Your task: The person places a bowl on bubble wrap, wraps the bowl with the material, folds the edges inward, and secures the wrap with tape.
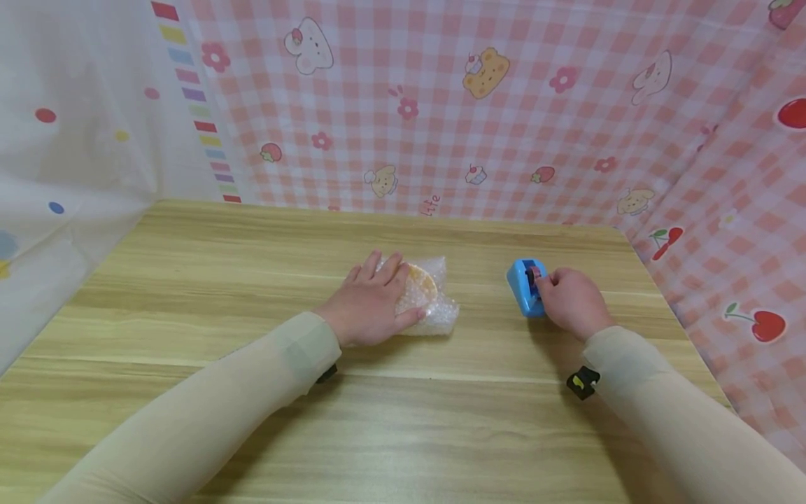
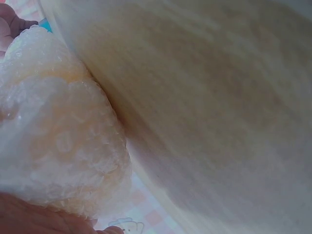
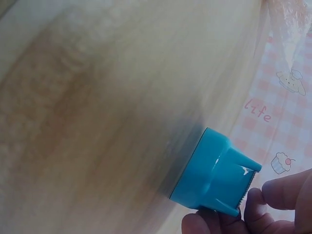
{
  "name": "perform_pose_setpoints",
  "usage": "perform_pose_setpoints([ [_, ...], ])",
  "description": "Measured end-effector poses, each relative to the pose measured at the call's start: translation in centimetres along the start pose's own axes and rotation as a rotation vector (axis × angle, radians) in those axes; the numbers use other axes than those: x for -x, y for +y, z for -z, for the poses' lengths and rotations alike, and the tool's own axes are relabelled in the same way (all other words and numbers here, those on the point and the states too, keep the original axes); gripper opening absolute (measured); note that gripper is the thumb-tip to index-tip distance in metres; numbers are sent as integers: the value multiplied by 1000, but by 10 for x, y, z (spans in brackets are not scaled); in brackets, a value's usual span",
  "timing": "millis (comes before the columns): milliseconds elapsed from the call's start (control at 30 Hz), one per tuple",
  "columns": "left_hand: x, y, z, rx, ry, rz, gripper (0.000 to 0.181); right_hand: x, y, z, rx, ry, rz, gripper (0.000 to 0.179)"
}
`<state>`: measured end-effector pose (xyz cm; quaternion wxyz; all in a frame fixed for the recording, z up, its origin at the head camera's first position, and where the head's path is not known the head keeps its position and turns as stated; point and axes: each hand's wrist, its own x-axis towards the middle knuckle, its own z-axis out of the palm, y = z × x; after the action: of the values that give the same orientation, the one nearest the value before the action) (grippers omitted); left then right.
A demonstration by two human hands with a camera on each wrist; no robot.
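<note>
Pale sleeves (image 1: 208,406) reach in from the lower corners of the head view, with a small black device (image 1: 582,383) at each wrist. Beyond them, the left hand (image 1: 373,301) lies across a bubble-wrap bundle (image 1: 444,316), its fingers straight and spread apart, the thumb along the near side. The bundle sits well in from the side edges of the worktop (image 1: 409,434), closer to the far edge. Its wrap is clear, clouded to white where the bubbles overlap, crinkled and glossy, and a round yellow-orange shape (image 1: 426,280) shows through. Toward the right the wrap flares into two loose corners; from the left wrist it looks plump, with an orange band beneath the film.

Nearer the far right corner stands a blue tape dispenser (image 1: 521,288), turquoise in the right wrist view, smooth and chunky, narrowing from a broad base to a dark toothed edge (image 3: 247,191). The right hand (image 1: 576,301) has its fingers curled in against it, thumb and forefinger together at the teeth; whether a tape end lies between them cannot be told. Pink checked cloth (image 1: 352,105) rises behind the far edge.
</note>
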<state>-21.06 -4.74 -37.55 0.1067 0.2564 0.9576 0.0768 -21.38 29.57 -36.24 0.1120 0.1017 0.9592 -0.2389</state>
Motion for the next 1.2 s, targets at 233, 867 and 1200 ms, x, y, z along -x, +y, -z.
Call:
perform_pose_setpoints([
  [233,0,0,1,0,4,-5,95,0,0,0,-13,-6,-8,48],
  [867,0,0,0,15,-3,1,94,-1,1,2,-25,-29,-27,51],
  [1200,0,0,0,-2,2,1,94,0,2,0,-57,-24,-43,56],
])
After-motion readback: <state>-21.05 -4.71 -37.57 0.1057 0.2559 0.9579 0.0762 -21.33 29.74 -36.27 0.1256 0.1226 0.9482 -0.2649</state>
